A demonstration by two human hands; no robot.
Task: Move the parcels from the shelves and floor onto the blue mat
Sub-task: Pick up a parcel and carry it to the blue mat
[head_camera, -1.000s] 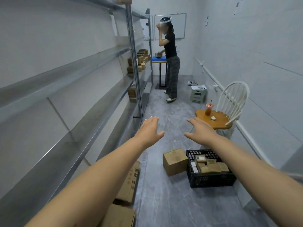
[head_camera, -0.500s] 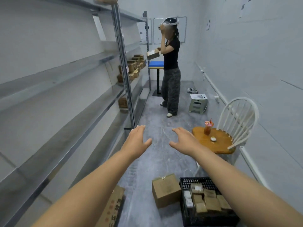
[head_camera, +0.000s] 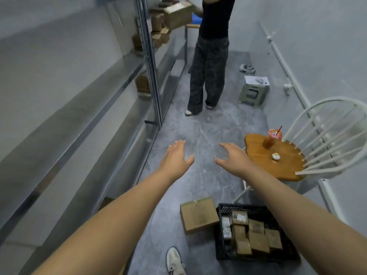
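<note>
Left grip (head_camera: pixel 174 157) outstretched; right grip (head_camera: pixel 233 158) likewise.

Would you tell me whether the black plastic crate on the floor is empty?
No: the black plastic crate holds several brown cardboard parcels.

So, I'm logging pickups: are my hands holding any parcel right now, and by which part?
Nothing is held: the left hand and the right hand are both open and empty.

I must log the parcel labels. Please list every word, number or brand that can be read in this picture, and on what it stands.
No text can be read here.
Labels on the parcels in the crate: too blurred to read.
Red print on the cup lid: too blurred to read.
Dark marks on the white box: too small to read.
</note>
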